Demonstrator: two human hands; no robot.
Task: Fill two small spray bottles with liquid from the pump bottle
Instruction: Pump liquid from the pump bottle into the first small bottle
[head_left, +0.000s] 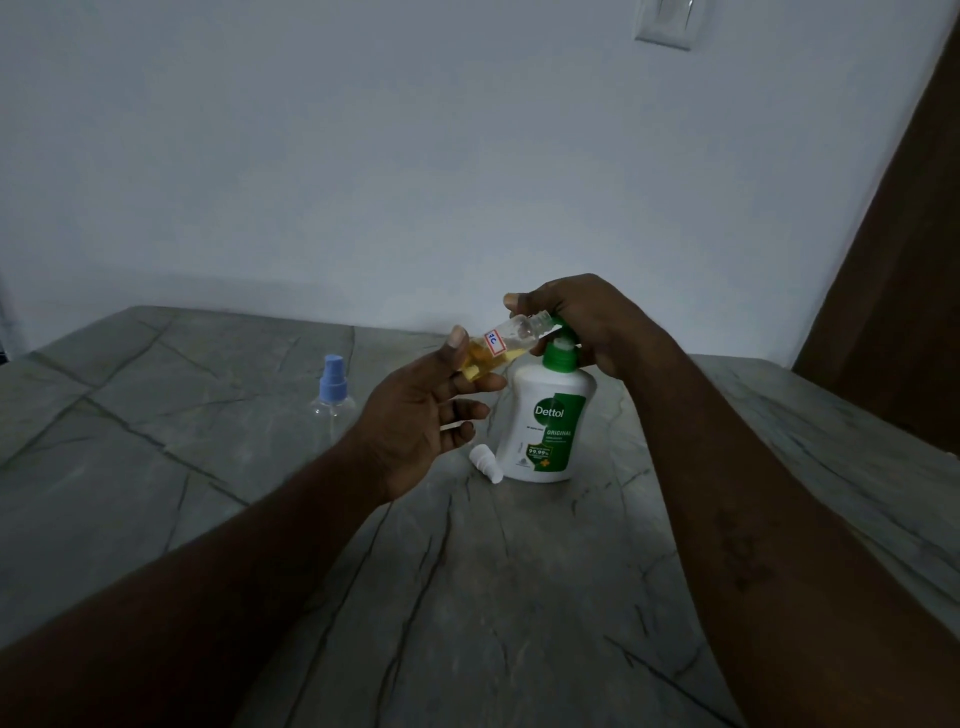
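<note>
Dim, bluish light all round, the wall (363, 156) darkening toward the corners, the white pump bottle (545, 415) brightest, forearms (208, 597) nearly black and soft, the table (156, 415) edges bowing with wide-angle distortion.

The big bottle (545, 415) is white with a green top and label. The small bottle (498, 349) holds yellow liquid. Another bottle (332, 397) has a blue cap, and the table (208, 415) is grey with dark lines.

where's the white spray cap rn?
Head view, centre: the white spray cap lies on its side on the table, at the left foot of the pump bottle, just below the left hand.
</note>
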